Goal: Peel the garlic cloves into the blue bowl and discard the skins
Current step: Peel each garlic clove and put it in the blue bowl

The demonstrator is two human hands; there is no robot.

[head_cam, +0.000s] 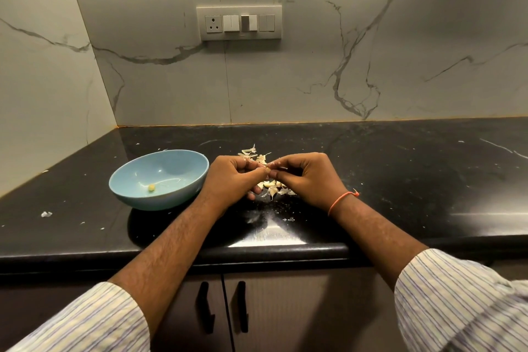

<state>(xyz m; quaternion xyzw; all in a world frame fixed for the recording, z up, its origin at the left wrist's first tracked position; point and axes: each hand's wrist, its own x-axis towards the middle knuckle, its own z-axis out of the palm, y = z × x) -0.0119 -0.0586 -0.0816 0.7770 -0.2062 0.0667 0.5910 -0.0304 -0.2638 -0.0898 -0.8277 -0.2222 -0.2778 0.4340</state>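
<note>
A light blue bowl (183,186) sits on the black counter, left of my hands, with one small peeled garlic clove (151,187) inside. My left hand (233,177) and my right hand (307,178) meet fingertip to fingertip over the counter, pinching a small garlic clove (269,170) between them; most of it is hidden by the fingers. Under and between the hands lies a heap of cloves and skins (275,187). More papery skins (253,154) lie just behind the hands.
The black stone counter (400,174) runs to a marble wall behind and on the left. Small skin flakes (46,214) are scattered at the left. A switch panel (239,23) is on the wall. Cabinet doors with black handles (241,306) are below the counter edge.
</note>
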